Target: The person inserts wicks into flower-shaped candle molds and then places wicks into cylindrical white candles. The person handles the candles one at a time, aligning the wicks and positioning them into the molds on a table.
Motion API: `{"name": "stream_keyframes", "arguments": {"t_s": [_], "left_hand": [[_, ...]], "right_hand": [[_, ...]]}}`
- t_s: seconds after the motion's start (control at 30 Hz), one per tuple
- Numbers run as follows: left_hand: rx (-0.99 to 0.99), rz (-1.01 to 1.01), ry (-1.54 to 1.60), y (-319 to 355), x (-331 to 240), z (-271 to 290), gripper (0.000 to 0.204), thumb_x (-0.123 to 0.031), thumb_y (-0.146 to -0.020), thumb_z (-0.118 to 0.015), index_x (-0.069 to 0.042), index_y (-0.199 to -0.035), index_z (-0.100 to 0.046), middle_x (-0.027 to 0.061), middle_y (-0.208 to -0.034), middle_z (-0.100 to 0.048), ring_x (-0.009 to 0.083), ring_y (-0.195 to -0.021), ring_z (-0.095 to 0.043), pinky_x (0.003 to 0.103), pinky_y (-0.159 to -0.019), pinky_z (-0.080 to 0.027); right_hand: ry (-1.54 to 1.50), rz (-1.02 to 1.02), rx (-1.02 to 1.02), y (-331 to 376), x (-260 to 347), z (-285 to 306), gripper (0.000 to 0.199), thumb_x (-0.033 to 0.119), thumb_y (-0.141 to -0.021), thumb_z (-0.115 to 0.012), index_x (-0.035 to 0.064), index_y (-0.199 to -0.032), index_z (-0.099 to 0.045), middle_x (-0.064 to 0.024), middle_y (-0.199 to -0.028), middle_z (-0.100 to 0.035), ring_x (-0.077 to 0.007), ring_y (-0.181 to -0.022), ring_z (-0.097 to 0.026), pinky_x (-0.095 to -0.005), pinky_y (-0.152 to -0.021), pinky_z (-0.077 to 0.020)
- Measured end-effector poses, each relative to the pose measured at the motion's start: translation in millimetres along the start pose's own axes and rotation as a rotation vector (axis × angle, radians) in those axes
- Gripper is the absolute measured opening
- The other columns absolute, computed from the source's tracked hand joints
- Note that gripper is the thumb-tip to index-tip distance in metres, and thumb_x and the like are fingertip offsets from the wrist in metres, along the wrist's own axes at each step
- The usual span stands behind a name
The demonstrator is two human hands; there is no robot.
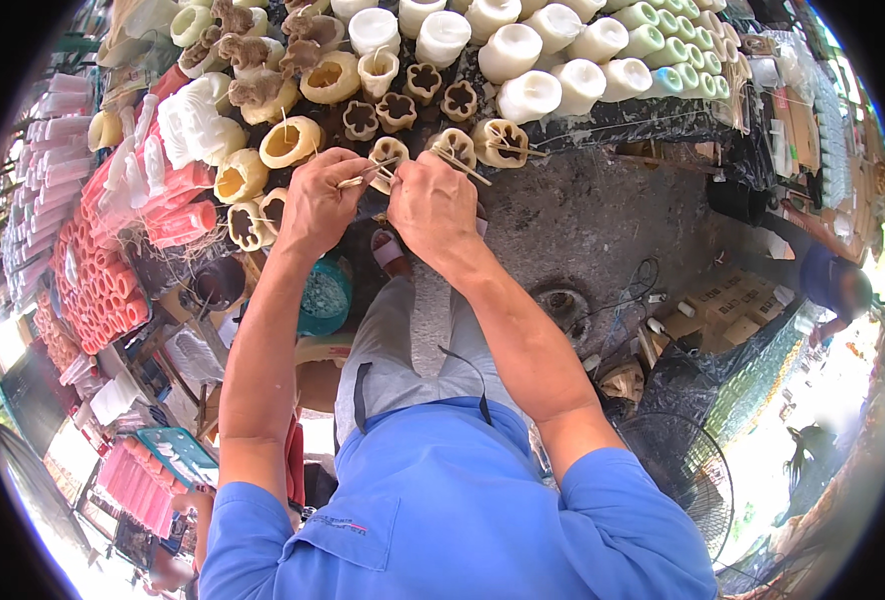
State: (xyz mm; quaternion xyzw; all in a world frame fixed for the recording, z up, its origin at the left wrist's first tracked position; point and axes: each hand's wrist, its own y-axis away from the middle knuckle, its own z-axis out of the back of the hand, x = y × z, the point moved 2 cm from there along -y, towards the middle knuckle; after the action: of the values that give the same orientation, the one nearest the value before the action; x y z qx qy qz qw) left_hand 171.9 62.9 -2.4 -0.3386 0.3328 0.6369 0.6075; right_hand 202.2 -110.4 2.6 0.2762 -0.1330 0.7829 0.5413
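Observation:
Both my hands meet at the near edge of a table crowded with candles. Between the fingertips of my left hand (318, 200) are thin wooden sticks (355, 181), pinched above a hollow flower-shaped wax shell (390, 150). Close beside it, my right hand (433, 205) is closed in a pinch at the sticks' other end; its fingertips are partly hidden. To the right, two more flower-shaped shells, a middle one (457, 142) and an outer one (493, 132), have sticks lying across their tops. Smaller dark-centred flower shells (360, 120) stand just behind.
White pillar candles (511, 52) and pale green ones (646, 40) fill the far side. Hollow yellow shells (291, 142) and pink candles (98, 290) stand left. A teal basin (325, 297) is below; a fan (678, 470) stands lower right. Another person (835, 283) is at far right.

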Motion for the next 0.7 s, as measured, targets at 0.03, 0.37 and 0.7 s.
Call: {"name": "stream_keyframes", "arguments": {"t_s": [0.03,0.37,0.7], "left_hand": [[-0.013,-0.009,-0.006,0,0,0,0.016,-0.004,-0.091,-0.077,0.0,-0.106,-0.082,0.0121,-0.1,-0.076,0.0319,-0.086,-0.074,0.039,-0.078,-0.058],[0.022,0.002,0.034,-5,0,-4,0.014,-0.002,-0.089,-0.078,0.001,-0.103,-0.081,0.0137,-0.099,-0.079,0.0319,-0.088,-0.075,0.038,-0.08,-0.059],[0.004,0.133,0.127,-2,5,-5,0.012,-0.003,-0.091,-0.079,0.002,-0.101,-0.08,0.0147,-0.099,-0.081,0.0248,-0.09,-0.077,0.035,-0.083,-0.06]], "right_hand": [[0.012,-0.001,0.012,-1,0,0,0.014,0.011,-0.088,-0.07,-0.0013,-0.087,-0.077,-0.0218,-0.091,-0.071,-0.0416,-0.083,-0.077,-0.0482,-0.074,-0.0629],[0.018,0.033,-0.01,-7,-1,-5,0.013,0.014,-0.093,-0.075,0.0029,-0.087,-0.077,-0.0157,-0.087,-0.067,-0.0394,-0.079,-0.073,-0.0486,-0.07,-0.0594],[0.024,0.193,-0.207,38,-18,5,0.016,0.011,-0.091,-0.077,0.0031,-0.099,-0.066,-0.0114,-0.097,-0.064,-0.032,-0.079,-0.072,-0.0412,-0.064,-0.0588]]}}
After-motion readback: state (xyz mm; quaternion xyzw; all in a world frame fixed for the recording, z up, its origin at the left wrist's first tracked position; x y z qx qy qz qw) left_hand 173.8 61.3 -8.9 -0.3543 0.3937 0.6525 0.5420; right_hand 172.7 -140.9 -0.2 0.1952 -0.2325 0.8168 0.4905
